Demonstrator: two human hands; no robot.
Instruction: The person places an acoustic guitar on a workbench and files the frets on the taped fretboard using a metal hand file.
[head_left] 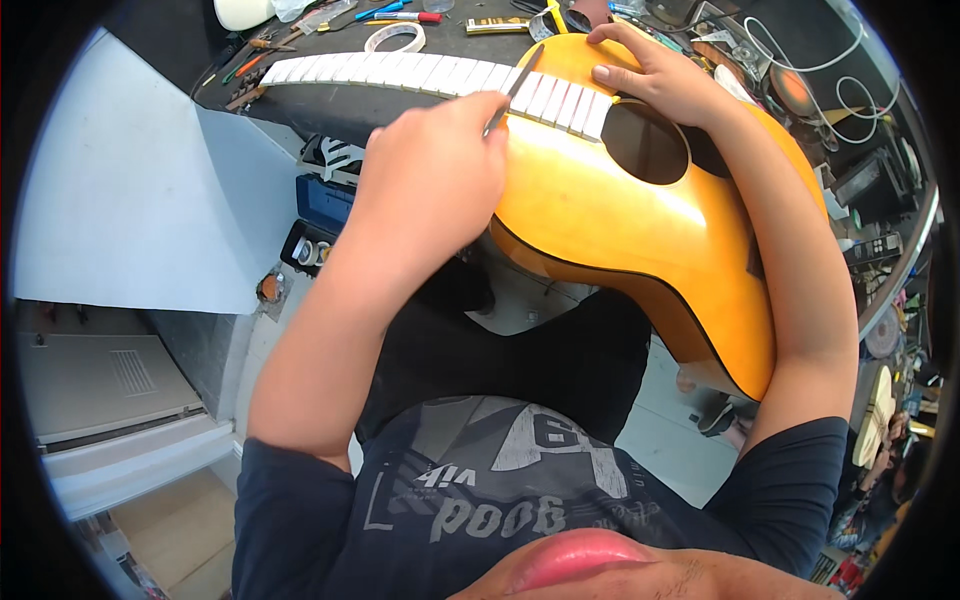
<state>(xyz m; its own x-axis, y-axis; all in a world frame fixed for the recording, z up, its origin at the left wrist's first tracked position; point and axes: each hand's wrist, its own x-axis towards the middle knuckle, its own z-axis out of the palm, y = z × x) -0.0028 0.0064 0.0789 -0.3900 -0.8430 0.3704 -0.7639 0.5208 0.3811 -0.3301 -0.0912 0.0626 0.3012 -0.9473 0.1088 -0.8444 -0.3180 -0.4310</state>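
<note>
A yellow acoustic guitar (pixel 620 240) lies across my lap and the workbench edge, its neck pointing left with white strips along the fretboard (pixel 380 72). My left hand (pixel 435 165) is closed round a slim dark file-like tool (pixel 525 75), which lies crosswise on the fretboard near the body. My right hand (pixel 665 80) rests on the guitar's upper body above the sound hole (pixel 645 140), thumb and fingers apart, fingertips at the edge.
The cluttered workbench (pixel 328 42) holds pens, a tape roll (pixel 395 38), cables and tools, continuing down the right side. A white panel (pixel 125 180) stands left, beside a blue toolbox (pixel 320 200). Another person's foot (pixel 718 415) shows at lower right.
</note>
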